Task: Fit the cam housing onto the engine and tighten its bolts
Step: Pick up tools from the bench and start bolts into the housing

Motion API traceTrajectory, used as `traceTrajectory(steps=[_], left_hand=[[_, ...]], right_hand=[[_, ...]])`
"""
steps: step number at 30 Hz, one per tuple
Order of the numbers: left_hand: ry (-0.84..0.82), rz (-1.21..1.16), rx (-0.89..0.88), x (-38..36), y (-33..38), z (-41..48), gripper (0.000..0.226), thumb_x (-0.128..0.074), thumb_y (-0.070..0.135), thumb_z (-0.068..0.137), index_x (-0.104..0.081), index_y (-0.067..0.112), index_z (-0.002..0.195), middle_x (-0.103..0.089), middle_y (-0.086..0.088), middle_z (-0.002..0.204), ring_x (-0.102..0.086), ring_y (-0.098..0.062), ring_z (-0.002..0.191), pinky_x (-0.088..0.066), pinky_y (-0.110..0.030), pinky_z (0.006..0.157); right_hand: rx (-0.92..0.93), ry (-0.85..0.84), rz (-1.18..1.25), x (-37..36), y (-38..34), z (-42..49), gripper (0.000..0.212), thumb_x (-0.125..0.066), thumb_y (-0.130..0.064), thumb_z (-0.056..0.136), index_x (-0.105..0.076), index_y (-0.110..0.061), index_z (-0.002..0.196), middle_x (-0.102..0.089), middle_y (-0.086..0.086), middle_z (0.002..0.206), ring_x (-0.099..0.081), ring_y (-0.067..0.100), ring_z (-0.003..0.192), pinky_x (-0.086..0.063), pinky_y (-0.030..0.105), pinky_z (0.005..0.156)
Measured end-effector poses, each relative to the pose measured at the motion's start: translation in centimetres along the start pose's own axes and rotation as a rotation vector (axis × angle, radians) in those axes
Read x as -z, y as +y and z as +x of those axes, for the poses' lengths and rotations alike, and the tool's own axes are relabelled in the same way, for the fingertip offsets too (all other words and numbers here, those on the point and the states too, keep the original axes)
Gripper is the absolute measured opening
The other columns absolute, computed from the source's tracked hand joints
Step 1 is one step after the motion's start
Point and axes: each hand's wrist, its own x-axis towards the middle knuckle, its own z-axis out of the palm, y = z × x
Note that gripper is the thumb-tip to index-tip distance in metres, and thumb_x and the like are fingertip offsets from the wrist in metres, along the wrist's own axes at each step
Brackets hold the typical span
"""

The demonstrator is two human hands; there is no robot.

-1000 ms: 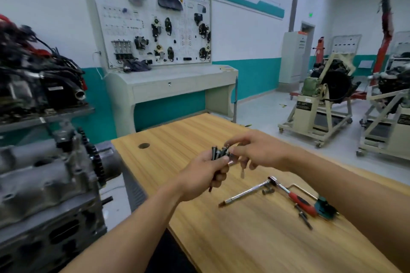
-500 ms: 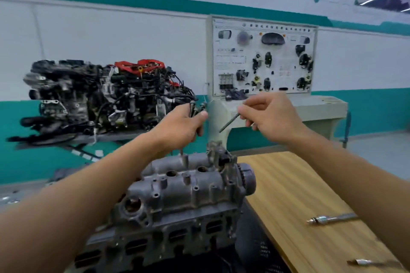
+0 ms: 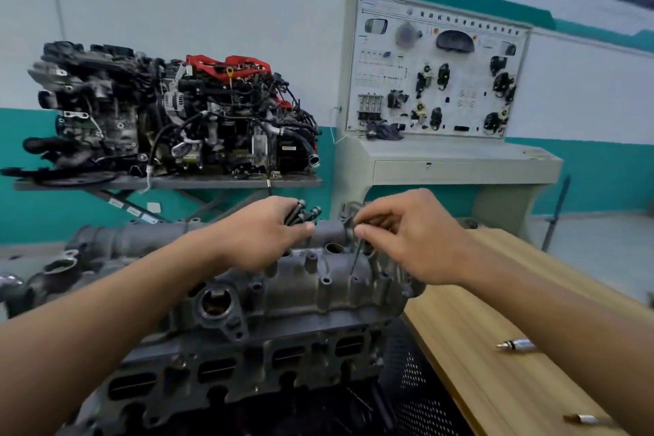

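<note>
Our left hand point(image 3: 262, 234) has its grip clamped round a bundle of bolts point(image 3: 300, 214), heads pointing up and away. Our right hand point(image 3: 410, 234) has its grip pinched on a single bolt point(image 3: 356, 258), whose tip points down at the cam housing point(image 3: 300, 290). The housing sits on top of the engine point(image 3: 247, 365), just under both hands. To the right lies the wooden surface point(image 3: 513, 294), with a metal tool point(image 3: 516, 344) near its edge.

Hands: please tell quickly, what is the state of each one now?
Left hand: closed, gripping a bundle of bolts.
Right hand: closed, pinching a single bolt over the cam housing.
</note>
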Motion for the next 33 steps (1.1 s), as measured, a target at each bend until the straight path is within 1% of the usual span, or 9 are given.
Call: traceTrajectory(steps=[4,8,11,17,20,24,27,30,33], left_hand=[[-0.025,0.191,-0.048,-0.3,-0.1,-0.1,0.027,-0.058,0.035,0.1,-0.053,0.015,0.082,-0.06,-0.002,0.071,-0.057,-0.011,0.052,-0.043,-0.024,0.049],[-0.044,0.45,-0.122,-1.1,0.2,-0.5,0.022,-0.054,0.04,0.1,-0.051,0.023,0.086,-0.058,0.004,0.08,-0.055,-0.017,0.072,-0.044,-0.035,0.067],[-0.035,0.6,-0.138,-1.7,0.2,-0.8,0.022,-0.045,0.044,0.102,-0.04,0.027,0.088,-0.05,0.005,0.078,-0.049,-0.017,0.069,-0.041,-0.039,0.066],[-0.051,0.598,-0.165,-1.7,0.2,-1.1,0.025,-0.044,0.046,0.102,-0.033,0.031,0.086,-0.044,0.008,0.074,-0.042,-0.011,0.064,-0.031,-0.038,0.063],[-0.088,0.602,-0.182,-1.6,0.2,-1.2,0.024,-0.047,0.046,0.102,-0.038,0.027,0.091,-0.046,0.008,0.076,-0.047,-0.019,0.072,-0.033,-0.038,0.066],[-0.085,0.385,-0.127,-1.1,0.5,-0.7,0.022,-0.056,0.038,0.1,-0.05,0.018,0.093,-0.062,-0.002,0.089,-0.057,-0.023,0.081,-0.043,-0.038,0.072],[-0.057,0.269,-0.075,-0.8,0.5,-0.3,0.024,-0.059,0.034,0.1,-0.055,0.011,0.096,-0.059,-0.003,0.083,-0.053,-0.019,0.071,-0.037,-0.032,0.064],[-0.078,0.302,-0.065,-0.8,0.4,-0.4,0.024,-0.06,0.035,0.099,-0.057,0.012,0.103,-0.059,0.0,0.083,-0.052,-0.013,0.065,-0.037,-0.026,0.057],[-0.103,0.45,-0.087,-0.9,0.5,-0.6,0.026,-0.063,0.041,0.095,-0.056,0.017,0.1,-0.062,-0.003,0.093,-0.058,-0.023,0.083,-0.043,-0.033,0.071]], right_hand=[[0.01,-0.038,-0.12,0.9,0.7,0.3,0.013,-0.071,-0.018,0.091,-0.079,-0.015,0.101,-0.075,-0.006,0.09,-0.065,0.001,0.078,-0.052,0.017,0.079],[-0.06,-0.118,-0.177,2.4,1.9,-0.6,0.011,-0.072,-0.017,0.09,-0.079,-0.014,0.098,-0.074,-0.005,0.085,-0.065,0.004,0.076,-0.053,0.023,0.076],[-0.084,-0.142,-0.182,2.8,2.0,-1.1,0.011,-0.072,-0.018,0.091,-0.079,-0.016,0.098,-0.075,-0.006,0.086,-0.067,0.002,0.077,-0.053,0.021,0.078],[-0.085,-0.156,-0.119,2.8,1.6,-1.2,0.013,-0.072,-0.014,0.09,-0.079,-0.011,0.1,-0.076,-0.004,0.089,-0.068,0.001,0.078,-0.054,0.015,0.078],[-0.07,-0.112,-0.05,2.5,1.4,-1.2,0.012,-0.074,-0.012,0.088,-0.08,-0.013,0.099,-0.075,-0.009,0.086,-0.067,-0.002,0.076,-0.051,0.01,0.074],[0.004,-0.083,0.084,0.7,-0.6,-0.9,0.013,-0.074,-0.014,0.088,-0.079,-0.015,0.1,-0.074,-0.013,0.085,-0.068,-0.003,0.078,-0.054,0.014,0.076],[0.044,-0.097,0.088,-1.1,-1.8,-0.1,0.013,-0.072,-0.012,0.089,-0.079,-0.014,0.1,-0.075,-0.009,0.085,-0.068,0.0,0.076,-0.053,0.015,0.074],[0.06,-0.136,0.019,-2.0,-2.2,0.4,0.012,-0.071,-0.013,0.091,-0.079,-0.014,0.099,-0.073,-0.006,0.081,-0.063,0.005,0.071,-0.051,0.019,0.07],[0.083,-0.132,-0.019,-2.0,-2.4,0.6,0.012,-0.071,-0.015,0.091,-0.079,-0.014,0.099,-0.071,-0.006,0.079,-0.061,0.004,0.068,-0.049,0.019,0.067]])
